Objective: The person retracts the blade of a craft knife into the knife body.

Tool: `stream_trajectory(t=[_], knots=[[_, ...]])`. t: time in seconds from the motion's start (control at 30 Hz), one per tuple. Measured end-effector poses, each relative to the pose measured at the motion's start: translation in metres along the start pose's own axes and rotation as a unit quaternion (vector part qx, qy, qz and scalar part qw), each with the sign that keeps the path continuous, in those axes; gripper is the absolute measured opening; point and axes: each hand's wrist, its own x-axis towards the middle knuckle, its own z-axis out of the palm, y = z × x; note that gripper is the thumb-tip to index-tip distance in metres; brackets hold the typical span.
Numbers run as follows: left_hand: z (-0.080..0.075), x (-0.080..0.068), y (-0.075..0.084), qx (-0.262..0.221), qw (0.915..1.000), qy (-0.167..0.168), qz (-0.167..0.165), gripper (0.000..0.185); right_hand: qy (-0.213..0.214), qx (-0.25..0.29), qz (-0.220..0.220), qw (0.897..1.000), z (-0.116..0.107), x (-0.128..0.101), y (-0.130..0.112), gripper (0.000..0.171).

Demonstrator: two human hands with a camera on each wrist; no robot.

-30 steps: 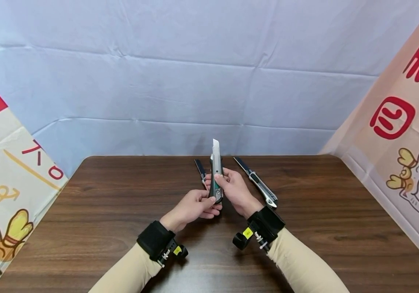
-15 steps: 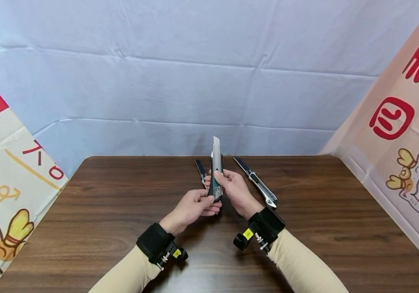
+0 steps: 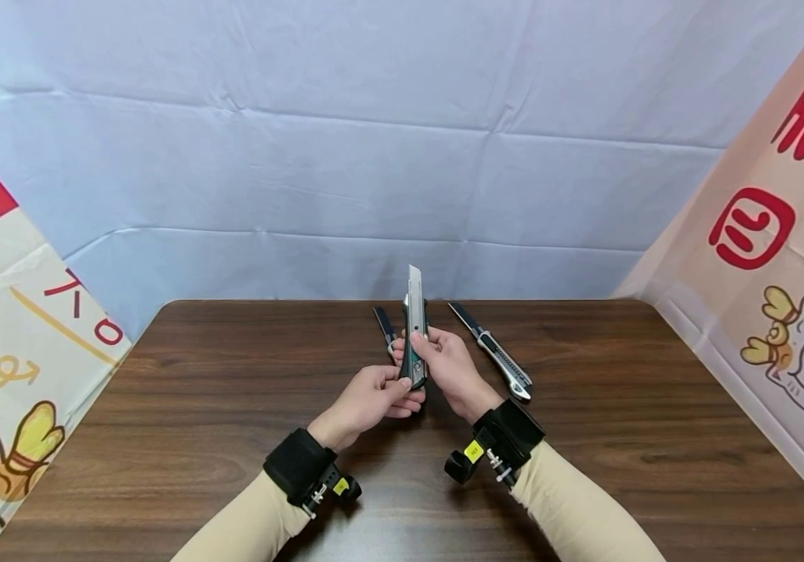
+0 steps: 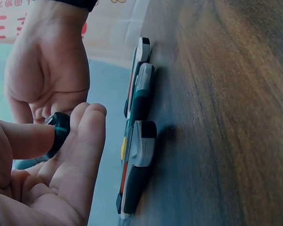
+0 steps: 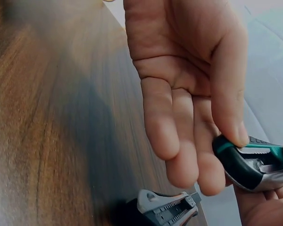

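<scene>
Between my two hands I hold a utility knife point(image 3: 414, 311) with a black, grey and green body and a long silver blade out, pointing up and away. My left hand point(image 3: 368, 398) pinches its butt end between thumb and fingers. My right hand point(image 3: 454, 365) grips the middle of the body, thumb on its face. In the right wrist view the left thumb point(image 5: 229, 101) presses by the green stripe of the butt, while only bits of the right hand point(image 5: 266, 207) show at the edge. The left wrist view has the black butt point(image 4: 61, 132) under the left thumb.
On the brown wooden table point(image 3: 233, 375) lie more utility knives: one point(image 3: 384, 324) behind the held one, partly hidden, and one point(image 3: 503, 359) to the right. A third knife point(image 4: 144, 89) shows in the left wrist view. A pale cloth point(image 3: 304, 156) hangs behind.
The held knife rises a little, then comes back down slightly. Both hands keep the same hold, and the other knives stay where they are.
</scene>
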Motion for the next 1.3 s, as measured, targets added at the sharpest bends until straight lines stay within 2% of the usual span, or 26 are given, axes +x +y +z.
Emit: stream_trajectory(t=[1.3], knots=[[-0.0008, 0.0021, -0.0013, 0.006, 0.9999, 0.005, -0.013, 0.032, -0.033, -0.003, -0.006, 0.999, -0.0035, -0.001, 0.0014, 0.034]])
